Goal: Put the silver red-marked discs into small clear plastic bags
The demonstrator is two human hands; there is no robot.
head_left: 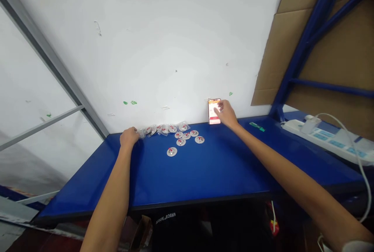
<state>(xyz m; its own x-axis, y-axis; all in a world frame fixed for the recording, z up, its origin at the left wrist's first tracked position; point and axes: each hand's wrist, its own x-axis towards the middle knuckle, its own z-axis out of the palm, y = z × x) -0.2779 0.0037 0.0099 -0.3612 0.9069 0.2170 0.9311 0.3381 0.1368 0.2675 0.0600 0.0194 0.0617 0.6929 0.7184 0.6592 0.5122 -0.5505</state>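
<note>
My left hand (129,137) rests at the left end of a row of bagged discs (165,128). Its fingers are curled and meet the nearest clear plastic; what lies in them is hidden. Against the wall a phone (214,117) stands upright with an orange, white and red screen lit. My right hand (227,113) is closed at the phone's upper right edge, thumb over the screen. Between the hands lie several loose, flat round discs with red marks, one disc (172,151) nearest me and another disc (199,139) furthest right.
All this sits on a blue tabletop (198,174) against a white wall (175,49). On the right are a green item (257,126), a white power strip (330,137) with a cable, and a blue metal frame (304,53) before cardboard. A grey frame (55,57) slants at left.
</note>
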